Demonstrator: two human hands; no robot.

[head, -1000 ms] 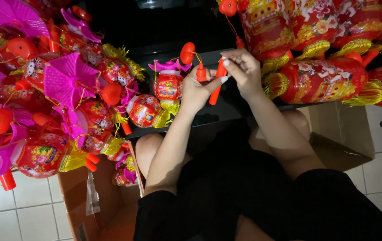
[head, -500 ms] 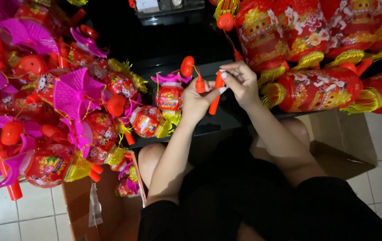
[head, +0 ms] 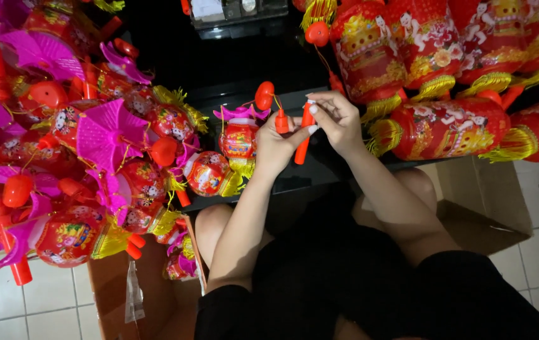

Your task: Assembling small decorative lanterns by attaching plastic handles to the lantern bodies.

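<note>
While both hands meet over the lap, the right hand (head: 339, 119) pinches the upper end of a red plastic handle stick (head: 303, 135) between thumb and fingertips, holding it nearly upright so its top faces the fingers. The left hand (head: 276, 148) is closed loosely round the lower part of the same stick, bracing it from the left. Just left of that hand, a small red lantern (head: 239, 140) with a pink top and yellow fringe hangs by a thin cord, with a red knob (head: 264, 94) above it, kept close enough that the cord reaches the stick. It dangles above the dark tabletop (head: 244, 82) edge. To the far left lies a heap of finished lanterns (head: 93, 157), pink fans and red sticks bunched together. On the right, larger red lanterns (head: 446, 126) with yellow tassels lie side by side. An open cardboard box (head: 483, 195) sits on the tiled floor (head: 534, 277), near the right knee.
</note>
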